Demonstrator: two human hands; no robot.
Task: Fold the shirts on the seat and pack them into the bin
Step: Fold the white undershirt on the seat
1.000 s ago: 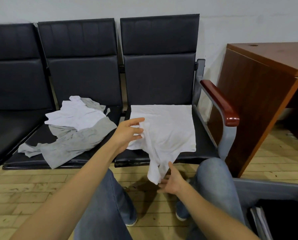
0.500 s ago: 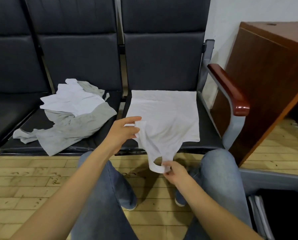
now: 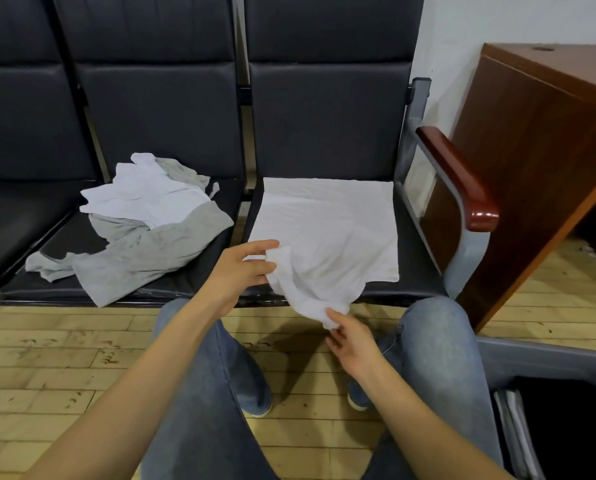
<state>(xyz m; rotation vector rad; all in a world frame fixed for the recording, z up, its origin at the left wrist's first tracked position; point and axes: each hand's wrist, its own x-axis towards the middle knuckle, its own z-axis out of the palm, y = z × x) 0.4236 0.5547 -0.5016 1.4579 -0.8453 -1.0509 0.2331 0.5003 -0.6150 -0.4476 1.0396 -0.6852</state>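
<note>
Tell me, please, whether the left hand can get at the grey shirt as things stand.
Probably yes: the grey shirt lies close beside the left hand, nothing between them, though that hand pinches the white shirt and must release it first.

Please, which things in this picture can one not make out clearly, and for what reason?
1. The bin: head view, cut by the right and bottom edges; inside too dark to tell contents.
2. The shirt pile: head view, garments overlap, so their number is unclear.
3. The white shirt: head view, near end bunched between left hand and right hand, hiding its shape there.
4. The leftmost seat: head view, cut by the left edge.
</note>
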